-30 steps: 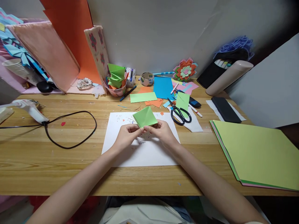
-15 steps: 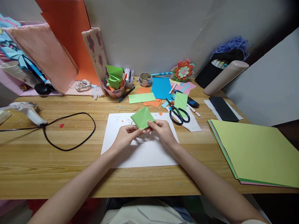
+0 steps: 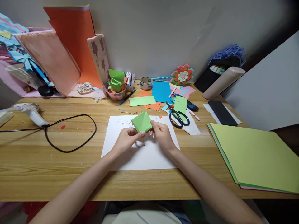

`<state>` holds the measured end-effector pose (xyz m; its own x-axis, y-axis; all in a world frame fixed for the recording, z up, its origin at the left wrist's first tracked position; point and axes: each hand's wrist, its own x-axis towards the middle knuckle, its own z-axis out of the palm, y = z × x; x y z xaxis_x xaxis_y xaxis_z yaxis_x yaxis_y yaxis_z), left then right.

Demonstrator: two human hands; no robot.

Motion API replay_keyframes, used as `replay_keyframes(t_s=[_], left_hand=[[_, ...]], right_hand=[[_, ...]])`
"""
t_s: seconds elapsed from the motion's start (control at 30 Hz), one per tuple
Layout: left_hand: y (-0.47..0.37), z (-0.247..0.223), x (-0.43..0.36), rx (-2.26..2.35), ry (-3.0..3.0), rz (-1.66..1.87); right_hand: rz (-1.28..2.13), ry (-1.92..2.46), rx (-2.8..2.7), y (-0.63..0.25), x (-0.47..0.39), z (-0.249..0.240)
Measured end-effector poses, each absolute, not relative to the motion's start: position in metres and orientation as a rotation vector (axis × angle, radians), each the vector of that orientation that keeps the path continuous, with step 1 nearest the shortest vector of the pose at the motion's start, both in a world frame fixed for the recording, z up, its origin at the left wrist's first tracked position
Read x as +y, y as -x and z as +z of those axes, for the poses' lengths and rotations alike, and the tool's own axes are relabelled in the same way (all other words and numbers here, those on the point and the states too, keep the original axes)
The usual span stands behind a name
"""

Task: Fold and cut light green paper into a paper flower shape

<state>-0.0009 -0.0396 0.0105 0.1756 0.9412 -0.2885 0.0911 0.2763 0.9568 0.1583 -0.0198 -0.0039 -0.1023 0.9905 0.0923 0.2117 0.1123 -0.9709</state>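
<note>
A folded square of light green paper [image 3: 142,121] is held up between my two hands, tilted toward me, with crease lines across its face. My left hand [image 3: 128,139] pinches its lower left edge, thumb along the bottom. On the right side, my right hand [image 3: 161,133] grips the corner between thumb and fingers. Some fingertips are hidden behind the paper. Beneath both hands lies a white sheet [image 3: 116,160] with small marks and paper scraps on it. Black-handled scissors [image 3: 178,119] rest to the right of my right hand.
A glue gun [image 3: 32,115] with a looped black cord is at left. Green strips, a blue sheet [image 3: 161,91], a tape roll [image 3: 146,83] and a paper flower [image 3: 182,74] are at the back. Large coloured sheets [image 3: 254,155] and a black phone-like slab [image 3: 222,113] lie at right.
My right hand has shifted slightly up along the green paper's right corner, and my left thumb has slid right along its lower edge. The view has tipped up a little.
</note>
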Motion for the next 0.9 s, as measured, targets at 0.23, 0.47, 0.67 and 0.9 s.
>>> replay_keyframes(t_s=[0.23,0.47,0.67,0.9], left_hand=[[0.006,0.011,-0.038,1.256,-1.198,0.863],[0.011,0.007,-0.036,1.211,-1.252,0.866],[0.014,0.006,-0.032,1.237,-1.262,0.828],[0.016,0.007,-0.031,1.2,-1.483,0.694]], right_hand=[[1.281,1.165,-1.631,-0.164,-0.015,-0.002],[1.244,1.134,-1.778,-0.167,-0.016,0.002],[1.229,1.074,-1.798,-0.166,-0.016,0.0],[1.378,0.938,-1.671,-0.176,-0.008,0.005]])
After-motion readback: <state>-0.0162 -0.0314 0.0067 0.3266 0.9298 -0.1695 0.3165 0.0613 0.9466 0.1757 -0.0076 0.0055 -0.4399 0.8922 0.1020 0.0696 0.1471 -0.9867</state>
